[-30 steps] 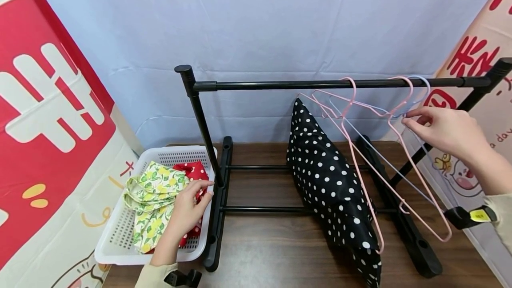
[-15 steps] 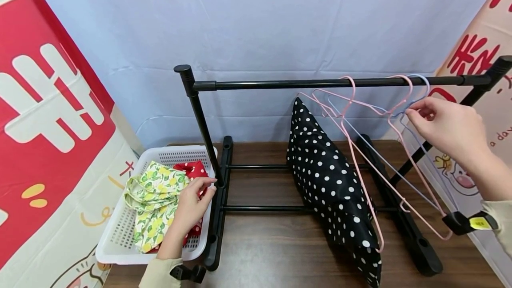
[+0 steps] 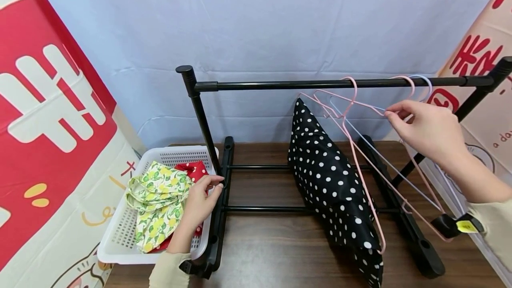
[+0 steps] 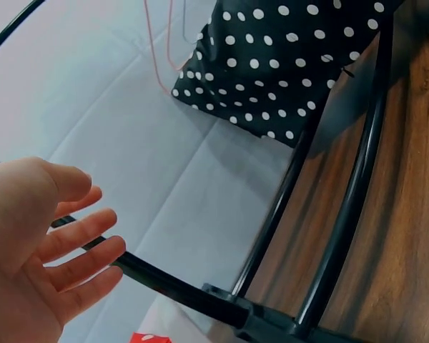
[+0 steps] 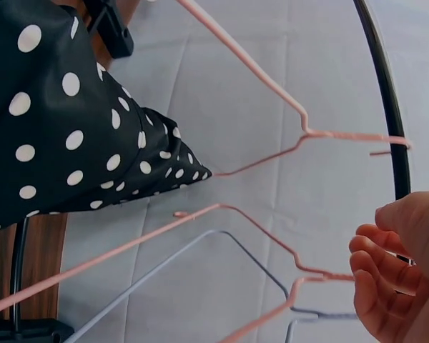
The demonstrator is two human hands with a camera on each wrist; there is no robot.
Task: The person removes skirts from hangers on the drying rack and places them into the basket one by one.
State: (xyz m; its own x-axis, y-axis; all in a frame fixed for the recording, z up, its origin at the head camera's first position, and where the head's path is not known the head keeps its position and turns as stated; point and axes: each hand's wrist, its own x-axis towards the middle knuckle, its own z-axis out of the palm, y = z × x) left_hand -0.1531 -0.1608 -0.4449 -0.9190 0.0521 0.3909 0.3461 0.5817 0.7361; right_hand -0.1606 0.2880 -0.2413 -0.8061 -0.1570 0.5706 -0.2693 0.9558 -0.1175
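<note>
My right hand (image 3: 430,132), fingers loosely curled, is in front of the necks of a pink hanger (image 5: 150,237) and a blue hanger (image 5: 257,263). Nothing shows between thumb and fingers, though the hand hides part of both hangers. Left of them a black garment with white dots (image 3: 328,177) hangs from another pink hanger (image 5: 357,136). All three hooks sit over the rail (image 3: 272,85) of a black rack. My left hand (image 3: 200,201) is relaxed, fingertips right at the foot of the rack's left post (image 3: 206,130), overlapping the white basket's (image 3: 172,157) right side.
In the basket lie a lemon-print cloth (image 3: 156,190) and a red dotted cloth (image 3: 195,170). Two lower bars (image 3: 264,209) cross the rack just above the wooden table (image 3: 276,243). Printed boards flank both sides, and a pale blue curtain (image 3: 260,21) hangs behind.
My right hand has moved left from beside the blue hanger's neck to cover both necks. The hooks stay in place. My left hand has drifted slightly right and up.
</note>
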